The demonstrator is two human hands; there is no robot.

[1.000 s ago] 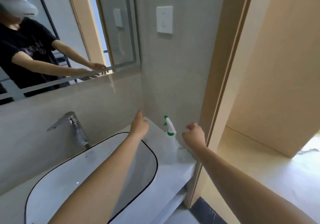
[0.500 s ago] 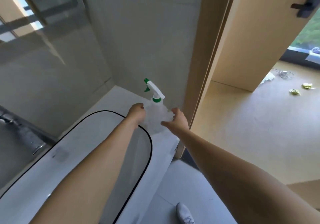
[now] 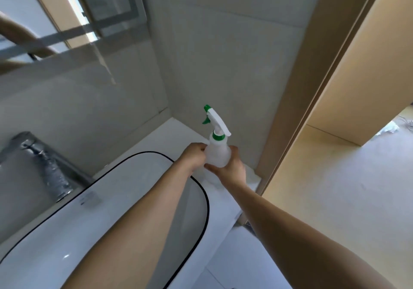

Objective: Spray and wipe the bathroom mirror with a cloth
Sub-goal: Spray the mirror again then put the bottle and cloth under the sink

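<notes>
The spray bottle (image 3: 218, 156) has a translucent white body, a green collar at the neck, a white trigger head and a green nozzle tip and trigger, the nozzle pointing up and to the left. It stands upright at the far right corner of the white surface (image 3: 225, 197), close to the grey tiled wall (image 3: 223, 54) and near the wooden door frame (image 3: 297, 92); whether its base rests on the surface or is just lifted cannot be told, since the hands hide it. There is one bottle, two hands, one sink and one tap in view; no cloth can be made out. The right hand (image 3: 231, 168) grasps the bottle's body from the right and below, its fingers (image 3: 233, 149) curled round the far side and the thumb across the near lower part. The left hand (image 3: 193, 157) sits against the bottle's left side with its fingers curled in a loose fist at the shoulder; whether they grip the bottle or only touch it cannot be told. Both forearms reach in from the near edge. To the left lies the white sink (image 3: 107, 217) with a black rim, and farther left the chrome tap (image 3: 42, 166). The mirror (image 3: 67, 20) hangs above, at the far left, reflecting an arm and a window frame.
</notes>
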